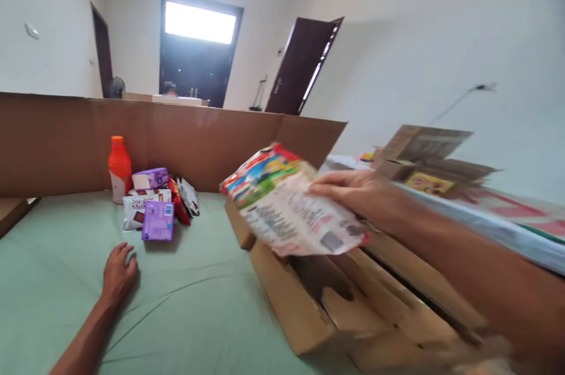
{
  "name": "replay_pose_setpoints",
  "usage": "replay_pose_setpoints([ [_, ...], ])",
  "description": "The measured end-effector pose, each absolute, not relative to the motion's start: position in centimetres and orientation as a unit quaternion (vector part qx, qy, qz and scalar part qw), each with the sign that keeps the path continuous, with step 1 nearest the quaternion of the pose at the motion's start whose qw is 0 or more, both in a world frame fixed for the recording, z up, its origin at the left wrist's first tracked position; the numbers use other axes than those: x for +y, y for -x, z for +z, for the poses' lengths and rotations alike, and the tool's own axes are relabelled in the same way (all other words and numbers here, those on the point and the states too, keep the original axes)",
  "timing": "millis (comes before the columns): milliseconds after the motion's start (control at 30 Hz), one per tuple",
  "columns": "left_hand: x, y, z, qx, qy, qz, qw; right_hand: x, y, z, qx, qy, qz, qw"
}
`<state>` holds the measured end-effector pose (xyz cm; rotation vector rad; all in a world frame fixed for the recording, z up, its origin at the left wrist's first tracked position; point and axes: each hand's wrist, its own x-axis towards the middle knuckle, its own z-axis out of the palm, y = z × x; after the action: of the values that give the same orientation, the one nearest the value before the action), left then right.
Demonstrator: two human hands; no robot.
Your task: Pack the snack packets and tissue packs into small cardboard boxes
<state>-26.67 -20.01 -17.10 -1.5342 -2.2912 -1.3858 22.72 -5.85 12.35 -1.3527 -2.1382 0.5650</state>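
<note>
My right hand point(348, 189) grips a flat printed packet point(295, 210) by its edge, thumb and fingers closed on it. One end of the packet is red, blue and green; the rest is whitish with blurred print. Below it stands an open cardboard box point(286, 298), partly hidden by the packet and my arm. My left hand point(119, 275) rests on the green tabletop point(198, 316), holding nothing, its fingers loosely apart. Just beyond it lie two purple boxes point(158, 223), a white and brown packet point(132, 213) and a red packet point(180, 204). Beside them an orange bottle point(118, 169) stands upright.
A tall cardboard panel point(207, 145) runs along the back of the table. At the right, another open carton point(419, 157) has a yellow box point(428, 182) by it. Farther off are a dark door point(304, 66) and a person near the far doorway, mostly hidden.
</note>
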Motion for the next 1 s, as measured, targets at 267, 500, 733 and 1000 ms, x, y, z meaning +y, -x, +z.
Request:
replay_pose_setpoints([
  [267,-21.0,28.6,-18.2,-0.706,0.306,-0.639,0.02,-8.5,0.4,9.2,-0.792,0.346,0.466,0.19],
  [500,-21.7,30.3,-17.3,-0.662,0.2,-0.719,0.066,-7.5,13.4,4.1,-0.751,0.378,0.52,0.152],
  [733,-21.7,29.7,-16.1,-0.668,0.345,-0.656,0.065,-7.6,17.7,0.1,-0.726,0.394,0.549,0.129],
  [1000,-22.1,29.1,-13.9,-0.699,0.393,-0.595,0.04,-7.5,2.9,6.7,-0.733,0.354,0.534,0.231],
])
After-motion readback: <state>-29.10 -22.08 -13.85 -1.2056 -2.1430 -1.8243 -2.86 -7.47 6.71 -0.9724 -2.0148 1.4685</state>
